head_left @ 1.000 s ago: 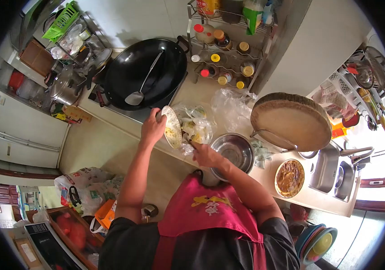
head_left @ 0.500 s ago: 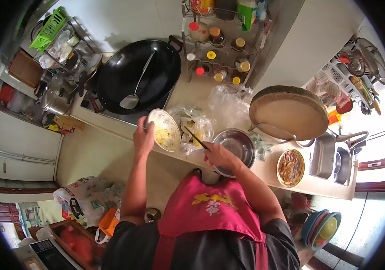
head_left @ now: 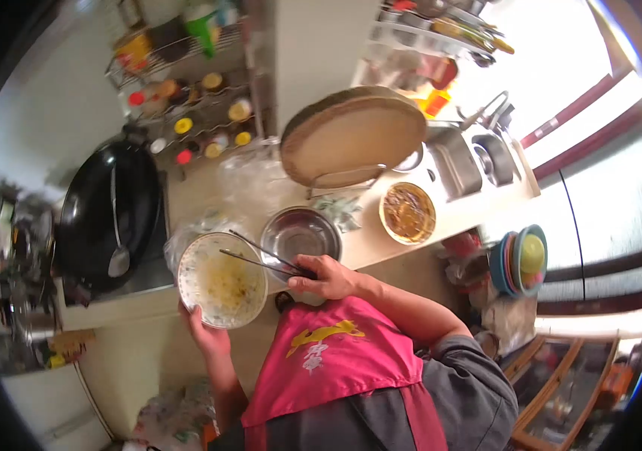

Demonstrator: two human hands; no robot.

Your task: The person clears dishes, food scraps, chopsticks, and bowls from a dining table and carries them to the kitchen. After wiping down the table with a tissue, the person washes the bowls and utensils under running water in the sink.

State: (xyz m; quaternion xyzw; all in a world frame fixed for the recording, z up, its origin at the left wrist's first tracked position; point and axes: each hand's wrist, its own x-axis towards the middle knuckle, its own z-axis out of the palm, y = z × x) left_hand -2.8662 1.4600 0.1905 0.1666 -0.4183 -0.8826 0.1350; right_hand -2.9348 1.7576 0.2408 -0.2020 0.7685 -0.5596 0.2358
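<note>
Dark chopsticks [head_left: 264, 249], right hand [head_left: 328, 277] angled leftward

Two hands are showing: one left hand [head_left: 200, 325] and one right hand [head_left: 326, 276]. Two chopsticks [head_left: 261, 264] are appearing, with one patterned bowl [head_left: 192, 269] and one stainless steel bowl [head_left: 302, 234]. One wok [head_left: 84, 203], one spatula [head_left: 119, 261], one round chopping board [head_left: 354, 139] and one bowl of brown food [head_left: 409, 241] are sitting out. Nine bottle caps [head_left: 183, 125] and two sink basins [head_left: 456, 169] are showing; the stacked plastic basins [head_left: 496, 263] are overlapping too much to count.
</note>
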